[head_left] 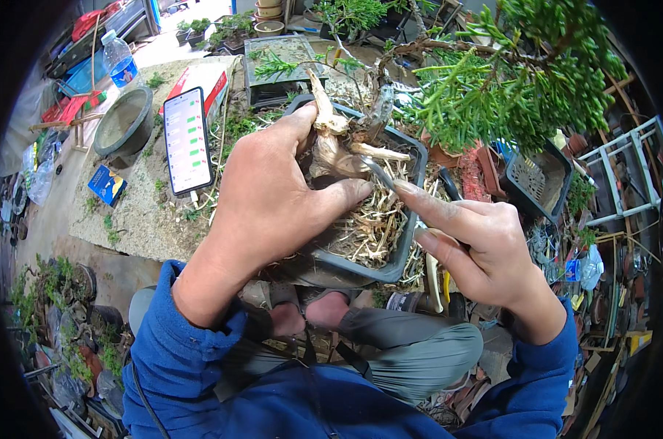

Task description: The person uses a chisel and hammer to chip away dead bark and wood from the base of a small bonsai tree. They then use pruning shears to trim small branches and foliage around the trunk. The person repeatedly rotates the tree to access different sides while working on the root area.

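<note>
A bonsai tree with a pale, bare trunk (330,143) and green needle foliage (507,88) stands in a dark rectangular plastic pot (405,241) filled with straw-like roots. My left hand (273,197) rests over the pot's near left side, thumb and fingers around the base of the trunk. My right hand (478,245) holds a slim metal tool (381,175), its tip pointing into the roots at the trunk's foot. A yellow-handled tool (437,282) lies under my right hand.
A smartphone (187,139) with a lit screen leans at the left on a stone slab. Behind it are a grey bowl (125,121), a water bottle (119,60) and a red-and-white box (203,80). A black mesh basket (540,179) sits at the right. Potted plants and clutter surround everything.
</note>
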Demonstrator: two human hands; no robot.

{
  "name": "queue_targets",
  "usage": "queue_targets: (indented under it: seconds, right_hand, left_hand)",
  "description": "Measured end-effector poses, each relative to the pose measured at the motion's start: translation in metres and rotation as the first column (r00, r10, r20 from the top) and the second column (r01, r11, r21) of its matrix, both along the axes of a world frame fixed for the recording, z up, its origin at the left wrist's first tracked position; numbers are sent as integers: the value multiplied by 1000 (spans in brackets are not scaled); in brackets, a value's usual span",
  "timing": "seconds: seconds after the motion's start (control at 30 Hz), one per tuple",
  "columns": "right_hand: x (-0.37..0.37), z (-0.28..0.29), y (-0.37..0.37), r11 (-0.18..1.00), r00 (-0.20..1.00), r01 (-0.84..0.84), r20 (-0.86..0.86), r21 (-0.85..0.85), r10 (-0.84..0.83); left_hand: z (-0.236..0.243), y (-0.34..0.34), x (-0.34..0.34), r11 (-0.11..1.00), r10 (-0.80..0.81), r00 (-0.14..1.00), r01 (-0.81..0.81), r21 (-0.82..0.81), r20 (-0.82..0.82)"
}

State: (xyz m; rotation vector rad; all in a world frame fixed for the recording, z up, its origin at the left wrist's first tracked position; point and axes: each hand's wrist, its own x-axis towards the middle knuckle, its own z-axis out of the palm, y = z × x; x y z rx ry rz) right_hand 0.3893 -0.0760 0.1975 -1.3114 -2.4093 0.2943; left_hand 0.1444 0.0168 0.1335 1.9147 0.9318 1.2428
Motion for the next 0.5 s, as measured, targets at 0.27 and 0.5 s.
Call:
queue_targets:
  seconds: [0.27,0.5]
  right_hand:
    - [0,-5,4,1000,1000,-1,11,-26,2]
    - [16,3,-7,996,998,60,7,-70,-60]
  left_hand:
    - [-3,13,-8,989,-144,989,144,-44,24]
    - [4,30,-16,984,-175,972,177,-3,-158]
